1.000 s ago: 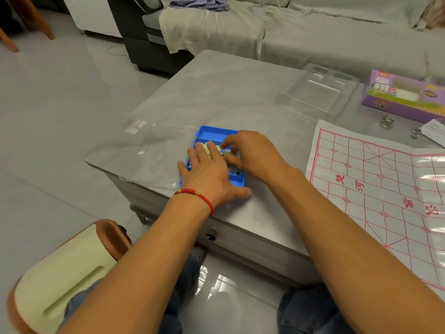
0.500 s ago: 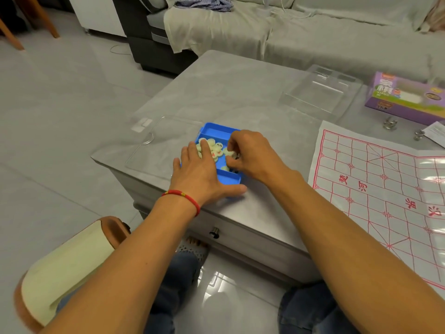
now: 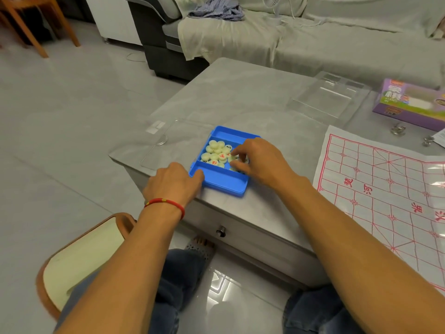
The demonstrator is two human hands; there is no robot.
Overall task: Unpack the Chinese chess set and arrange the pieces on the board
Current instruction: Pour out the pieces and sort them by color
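Observation:
A blue plastic tray (image 3: 222,181) sits near the front left corner of the grey table. Its middle compartment holds several cream round chess pieces (image 3: 216,153), some with red characters. My left hand (image 3: 173,183) rests at the tray's near left corner, fingers curled against its rim. My right hand (image 3: 258,160) reaches into the middle compartment from the right and pinches pieces there; its fingertips hide them. The plastic board sheet (image 3: 385,189) with red grid lines lies spread out to the right, bare of pieces.
A clear flat lid (image 3: 168,141) lies left of the tray. A clear plastic cover (image 3: 330,95) and a purple box (image 3: 409,102) stand at the back right, with small metal bits (image 3: 397,130) nearby. A stool (image 3: 81,259) stands lower left; a sofa lies beyond.
My left hand has slid off the top of the tray to its near left corner, uncovering the pieces. My right hand has stayed in the middle compartment.

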